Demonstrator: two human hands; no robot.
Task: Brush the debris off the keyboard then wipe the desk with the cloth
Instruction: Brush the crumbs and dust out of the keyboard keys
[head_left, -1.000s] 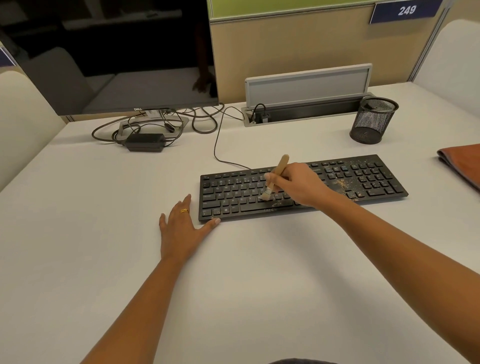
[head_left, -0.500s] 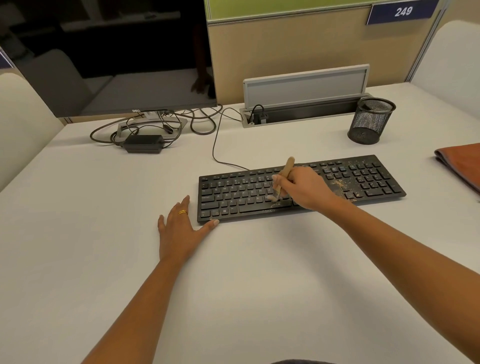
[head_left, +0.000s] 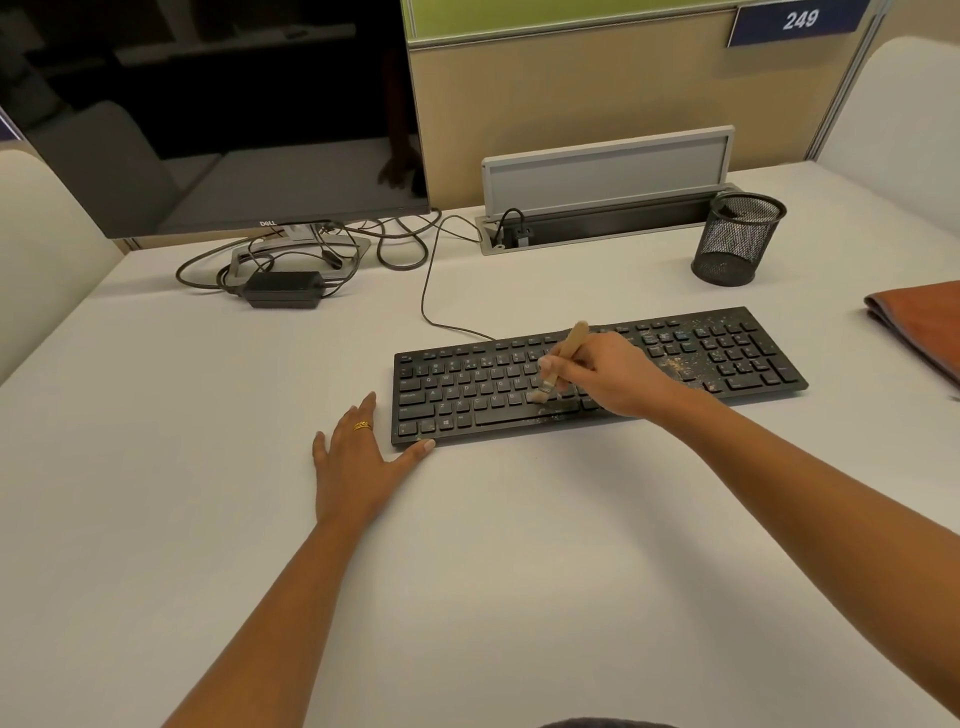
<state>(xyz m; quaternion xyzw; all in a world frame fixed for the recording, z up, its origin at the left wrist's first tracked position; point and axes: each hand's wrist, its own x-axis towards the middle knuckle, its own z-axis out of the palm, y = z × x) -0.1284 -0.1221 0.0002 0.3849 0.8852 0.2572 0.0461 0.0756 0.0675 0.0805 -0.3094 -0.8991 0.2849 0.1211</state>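
Note:
A black keyboard lies across the middle of the white desk. Brown debris is scattered over its right part, beside the number pad. My right hand grips a small wooden-handled brush, whose bristles touch the keys near the keyboard's middle. My left hand lies flat on the desk, its fingers spread and its thumb against the keyboard's front left corner. A folded orange-brown cloth lies at the desk's right edge, partly out of view.
A dark Dell monitor stands at the back left over tangled cables and a black power adapter. An open cable tray runs along the back. A black mesh pen cup stands at the back right.
The brush has swept back and forth over the middle keys, and its bristles now rest a little further left and lower. My left hand has stayed in place.

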